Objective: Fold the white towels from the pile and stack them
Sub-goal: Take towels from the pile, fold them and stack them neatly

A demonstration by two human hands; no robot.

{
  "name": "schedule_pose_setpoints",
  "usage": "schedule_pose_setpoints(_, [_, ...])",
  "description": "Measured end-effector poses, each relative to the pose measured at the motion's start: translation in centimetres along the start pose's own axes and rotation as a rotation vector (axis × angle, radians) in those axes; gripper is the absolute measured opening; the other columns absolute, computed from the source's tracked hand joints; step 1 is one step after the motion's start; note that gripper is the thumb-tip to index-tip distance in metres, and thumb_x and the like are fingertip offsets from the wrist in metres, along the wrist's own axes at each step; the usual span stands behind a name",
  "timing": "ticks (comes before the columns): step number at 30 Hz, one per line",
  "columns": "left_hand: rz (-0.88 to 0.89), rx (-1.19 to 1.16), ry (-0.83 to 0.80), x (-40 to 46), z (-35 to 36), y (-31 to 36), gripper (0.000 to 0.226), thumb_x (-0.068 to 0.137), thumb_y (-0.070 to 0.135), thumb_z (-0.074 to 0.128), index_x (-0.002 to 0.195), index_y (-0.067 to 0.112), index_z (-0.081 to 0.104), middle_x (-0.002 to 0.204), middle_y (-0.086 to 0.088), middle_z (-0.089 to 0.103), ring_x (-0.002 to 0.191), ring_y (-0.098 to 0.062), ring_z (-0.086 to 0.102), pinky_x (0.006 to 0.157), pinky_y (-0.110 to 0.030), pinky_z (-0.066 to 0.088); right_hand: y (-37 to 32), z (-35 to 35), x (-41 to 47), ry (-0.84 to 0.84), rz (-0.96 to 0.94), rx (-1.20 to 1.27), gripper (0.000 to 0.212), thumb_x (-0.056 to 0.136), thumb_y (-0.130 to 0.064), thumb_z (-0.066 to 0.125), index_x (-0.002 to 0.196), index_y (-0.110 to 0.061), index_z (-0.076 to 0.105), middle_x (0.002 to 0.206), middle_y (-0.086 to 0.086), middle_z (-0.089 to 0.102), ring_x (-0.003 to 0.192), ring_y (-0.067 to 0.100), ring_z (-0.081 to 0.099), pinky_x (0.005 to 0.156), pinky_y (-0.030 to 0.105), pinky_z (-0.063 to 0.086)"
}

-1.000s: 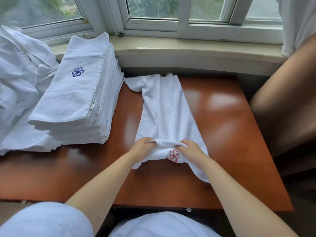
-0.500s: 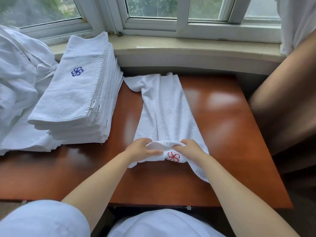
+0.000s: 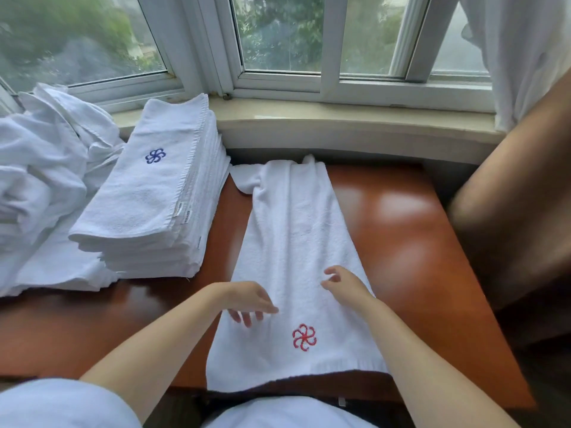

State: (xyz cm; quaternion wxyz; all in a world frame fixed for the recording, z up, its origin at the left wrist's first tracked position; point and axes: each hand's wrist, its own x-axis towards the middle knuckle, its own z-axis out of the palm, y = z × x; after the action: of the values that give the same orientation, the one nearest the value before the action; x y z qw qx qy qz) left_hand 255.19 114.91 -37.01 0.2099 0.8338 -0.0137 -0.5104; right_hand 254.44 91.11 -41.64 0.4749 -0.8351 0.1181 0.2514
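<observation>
A long white towel [image 3: 293,242] with a red flower emblem lies lengthwise on the brown table [image 3: 411,248], its near end hanging over the front edge. My left hand [image 3: 247,301] hovers over the towel's left side, fingers spread and holding nothing. My right hand [image 3: 343,282] is above the towel's right part, fingers loosely curled and apart. A stack of folded white towels [image 3: 154,199] with a blue emblem on top stands at the left. The unfolded towel pile [image 3: 43,180] lies crumpled at the far left.
A window sill [image 3: 340,125] and window run along the table's far side. A brown chair back [image 3: 519,211] stands close at the right. A white curtain [image 3: 525,50] hangs at the top right.
Both hands have let go of the towel's bunched near end; it now lies spread flat toward me with the red emblem showing. The hands have lifted and opened.
</observation>
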Motion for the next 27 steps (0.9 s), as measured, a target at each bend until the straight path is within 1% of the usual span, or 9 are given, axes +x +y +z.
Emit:
schedule_pose_setpoints(3, [0.116, 0.184, 0.500, 1.1, -0.2, -0.2, 0.049, 0.094, 0.031, 0.054, 0.141, 0.025, 0.044, 0.132, 0.002, 0.053, 0.112, -0.019, 0.056, 0.088, -0.029, 0.049, 0.4, 0.0, 1.0, 0.125, -0.108, -0.429, 0.054, 0.093, -0.034, 0.054, 0.143, -0.023, 0.037, 0.148, 0.000, 0.032, 0.135, 0.021, 0.031, 0.107, 0.033, 0.030])
schedule_pose_setpoints(6, [0.062, 0.403, 0.530, 2.5, 0.1, -0.6, 0.062, 0.096, 0.038, 0.047, 0.151, 0.025, 0.021, 0.142, 0.000, 0.040, 0.119, -0.023, 0.050, 0.086, -0.035, 0.048, 0.6, 0.4, 1.5, 0.217, -0.118, -0.732, 0.055, 0.096, -0.041, 0.045, 0.146, -0.022, 0.030, 0.151, -0.002, 0.031, 0.134, 0.022, 0.033, 0.105, 0.036, 0.030])
schedule_pose_setpoints(11, [-0.212, 0.543, 0.565, 4.3, -2.2, 0.0, 0.040, 0.100, 0.040, 0.032, 0.127, 0.017, 0.052, 0.122, -0.004, 0.060, 0.110, -0.026, 0.058, 0.078, -0.032, 0.042, -1.8, -1.7, 3.8, 0.404, 0.026, -0.819, 0.038, 0.099, -0.038, 0.032, 0.120, -0.018, 0.057, 0.120, 0.003, 0.062, 0.111, 0.024, 0.058, 0.089, 0.034, 0.037])
schedule_pose_setpoints(15, [-0.120, 0.503, 0.711, 5.8, -5.5, 1.7, 0.030, 0.095, 0.019, 0.038, 0.113, 0.012, 0.060, 0.121, -0.008, 0.056, 0.112, -0.027, 0.052, 0.077, -0.033, 0.041, -2.9, -3.0, 6.3, 0.473, -0.068, -0.750, 0.038, 0.097, -0.032, 0.041, 0.130, -0.019, 0.052, 0.138, 0.004, 0.044, 0.125, 0.024, 0.039, 0.100, 0.035, 0.033])
schedule_pose_setpoints(18, [0.010, 0.405, 0.627, 7.6, -7.2, 2.7, 0.044, 0.098, 0.033, 0.038, 0.140, 0.020, 0.041, 0.145, -0.007, 0.036, 0.132, -0.027, 0.033, 0.097, -0.044, 0.039, -3.7, -3.2, 8.4, 0.335, -0.106, -0.711, 0.053, 0.098, -0.037, 0.042, 0.148, -0.023, 0.030, 0.156, 0.002, 0.018, 0.140, 0.022, 0.021, 0.111, 0.036, 0.024])
schedule_pose_setpoints(20, [-0.030, 0.313, 0.499, 8.8, -7.7, 2.8, 0.059, 0.098, 0.049, 0.034, 0.151, 0.031, 0.017, 0.159, -0.003, 0.010, 0.145, -0.029, 0.011, 0.107, -0.056, 0.028, -4.3, -3.3, 9.5, 0.389, -0.049, -0.487, 0.056, 0.097, -0.035, 0.047, 0.148, -0.020, 0.029, 0.156, 0.007, 0.017, 0.138, 0.027, 0.027, 0.110, 0.039, 0.029])
schedule_pose_setpoints(23, [-0.095, 0.235, 0.438, 10.6, -8.1, 2.9, 0.069, 0.093, 0.066, 0.027, 0.151, 0.041, -0.001, 0.160, 0.003, -0.018, 0.146, -0.033, -0.016, 0.107, -0.067, 0.015, -6.0, -4.1, 11.4, 0.616, 0.182, 0.216, 0.040, 0.097, -0.021, 0.047, 0.133, -0.006, 0.046, 0.135, 0.019, 0.046, 0.116, 0.035, 0.051, 0.097, 0.038, 0.042])
schedule_pose_setpoints(25, [-0.118, 0.273, 0.428, 11.4, -8.6, 3.2, 0.069, 0.092, 0.070, 0.023, 0.150, 0.045, -0.005, 0.158, 0.003, -0.026, 0.144, -0.036, -0.023, 0.106, -0.071, 0.009, -7.3, -5.1, 12.7, 0.432, 0.322, 0.701, 0.025, 0.097, -0.014, 0.040, 0.113, -0.003, 0.055, 0.107, 0.019, 0.064, 0.092, 0.034, 0.063, 0.080, 0.038, 0.052])
schedule_pose_setpoints(27, [-0.127, 0.296, 0.427, 12.2, -9.1, 3.6, 0.069, 0.091, 0.071, 0.022, 0.149, 0.046, -0.006, 0.157, 0.003, -0.030, 0.143, -0.036, -0.026, 0.104, -0.074, 0.005, -8.1, -5.6, 12.9, 0.159, 0.366, 0.897, 0.018, 0.094, -0.014, 0.045, 0.095, -0.005, 0.061, 0.081, 0.011, 0.066, 0.069, 0.026, 0.060, 0.066, 0.033, 0.049])
